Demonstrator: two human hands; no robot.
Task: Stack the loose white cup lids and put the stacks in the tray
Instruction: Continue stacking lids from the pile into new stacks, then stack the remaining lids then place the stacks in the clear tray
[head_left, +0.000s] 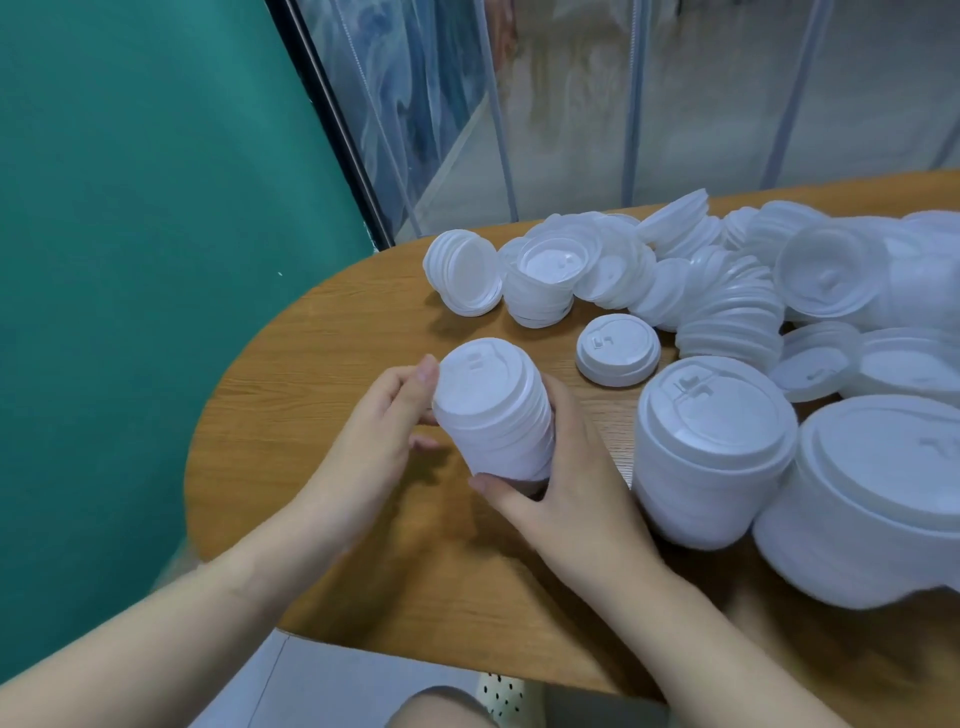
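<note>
Both hands clasp the lid stack (493, 415): left hand (374, 431) curled round its left side, right hand (561, 483) wrapping the near-right, squaring it near the table's (311, 364) left edge; loose lids (727, 291) lie far right.

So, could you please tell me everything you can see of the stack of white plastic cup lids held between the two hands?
The stack of white plastic cup lids is a short column of nested round lids, matte and slightly translucent at the rims. It tilts, top face toward the camera, and that top lid shows a raised rim and a small moulded sip tab. It is held over the light brown wooden table. The left hand grips its left side, thumb near the top rim; the right hand wraps its right side and underside.
</note>
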